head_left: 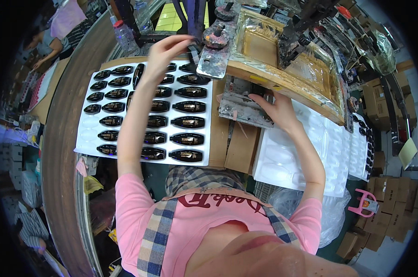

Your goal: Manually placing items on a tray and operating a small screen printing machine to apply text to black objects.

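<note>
My left hand [170, 51] reaches over the white tray [82, 134] of glossy black oval pieces [187, 122] to a dark upright part [194, 55] of the printing press. Its fingertips are closed there, on something I cannot make out. My right hand [276, 108] is under the wooden-framed screen [246, 69], with its thumb at a stained metal fixture [236, 108]. Its fingers curl partly out of sight round something dark that I cannot make out. Ink-spotted round knobs [216, 37] sit on the press between my hands.
Translucent moulded trays [301, 152] lie at right, one farther tray holding black pieces [369, 147]. Cardboard [241, 145] lies under the fixture. A bottle [123, 37] stands at back left. A co-worker [52, 44] is at upper left, another person [31, 235] at lower left. Boxes [386, 203] are stacked right.
</note>
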`<state>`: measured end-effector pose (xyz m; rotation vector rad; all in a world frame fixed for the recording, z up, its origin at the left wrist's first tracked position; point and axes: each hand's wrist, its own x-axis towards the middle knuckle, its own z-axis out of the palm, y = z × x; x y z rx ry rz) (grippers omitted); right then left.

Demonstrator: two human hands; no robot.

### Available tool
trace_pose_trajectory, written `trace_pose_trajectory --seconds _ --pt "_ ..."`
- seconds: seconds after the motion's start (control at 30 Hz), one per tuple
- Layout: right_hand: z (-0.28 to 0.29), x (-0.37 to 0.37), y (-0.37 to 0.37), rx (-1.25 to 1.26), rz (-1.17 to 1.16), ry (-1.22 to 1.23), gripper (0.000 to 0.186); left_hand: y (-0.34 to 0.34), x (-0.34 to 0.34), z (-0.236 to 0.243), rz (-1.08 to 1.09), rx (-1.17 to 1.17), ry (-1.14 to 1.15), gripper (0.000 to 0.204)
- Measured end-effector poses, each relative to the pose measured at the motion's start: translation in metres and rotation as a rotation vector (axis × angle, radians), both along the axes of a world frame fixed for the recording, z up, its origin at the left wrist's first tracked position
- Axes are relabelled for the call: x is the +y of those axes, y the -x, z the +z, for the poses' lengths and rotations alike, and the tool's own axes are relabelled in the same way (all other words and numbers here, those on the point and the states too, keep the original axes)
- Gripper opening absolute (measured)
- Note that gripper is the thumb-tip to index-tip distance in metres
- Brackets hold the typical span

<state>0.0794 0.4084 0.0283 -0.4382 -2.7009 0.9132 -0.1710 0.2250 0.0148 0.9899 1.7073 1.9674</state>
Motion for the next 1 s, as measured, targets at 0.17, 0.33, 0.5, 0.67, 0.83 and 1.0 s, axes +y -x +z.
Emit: trace_pose_trajectory --seconds 0.17,0.33,0.5,0.67,0.83,1.0 --pt "0.006 0.004 -0.019 0.052 0.032 -0.118 0.039 0.035 -0.096 -0.024 0.303 -0.035 0.111 0.027" --pt "-0.039 0.100 -0.092 0.031 -0.322 -0.343 0.039 0.078 -0.227 -0.068 0.617 -0.158 0.001 0.026" --pt "-0.083 0.248 -0.166 -0.153 -0.719 -0.574 0.045 0.087 -0.306 -0.095 0.761 -0.198 -0.078 0.026" --pt "-0.088 0.322 -0.214 -0.352 -0.983 -0.506 0.051 0.078 -0.333 -0.105 0.818 -0.259 -0.067 0.024" --pt "-0.096 0.349 -0.243 -0.410 -1.048 -0.443 0.058 0.072 -0.347 -0.108 0.826 -0.295 -0.093 0.025" --pt "-0.109 0.369 -0.264 -0.385 -0.988 -0.467 0.060 0.077 -0.361 -0.118 0.843 -0.324 -0.131 0.026"
